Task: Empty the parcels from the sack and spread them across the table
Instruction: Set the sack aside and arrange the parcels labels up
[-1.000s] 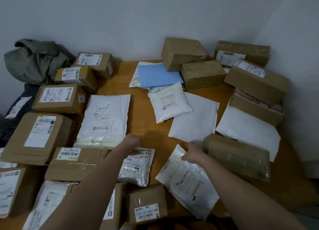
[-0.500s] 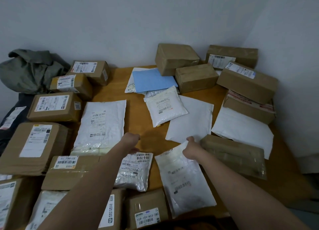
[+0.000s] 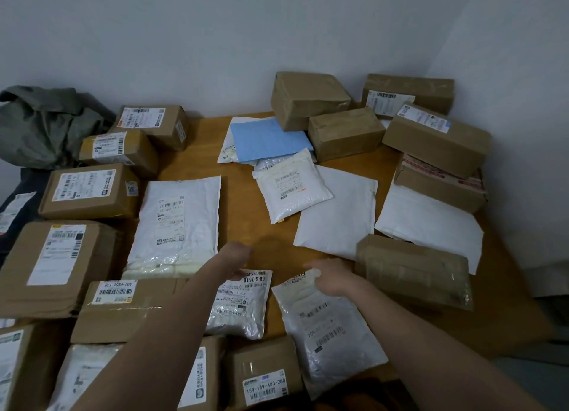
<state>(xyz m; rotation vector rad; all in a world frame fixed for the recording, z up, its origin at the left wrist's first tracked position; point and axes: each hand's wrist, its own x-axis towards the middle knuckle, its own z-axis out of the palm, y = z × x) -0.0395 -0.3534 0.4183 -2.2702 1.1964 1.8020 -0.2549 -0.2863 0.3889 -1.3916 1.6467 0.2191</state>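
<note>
Where two pale walls [image 3: 277, 34] meet, parcels crowd the wooden table [image 3: 246, 225].

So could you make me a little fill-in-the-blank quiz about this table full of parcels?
1. The right hand holds the top edge of a ____ plastic mailer bag.
2. The only coloured envelope among the parcels is ____.
3. The box at the near edge bears a label reading 159-159-A03-____.
4. The crumpled sack at far left is ____ in colour.

Missing words: white; blue; 280; green
</note>
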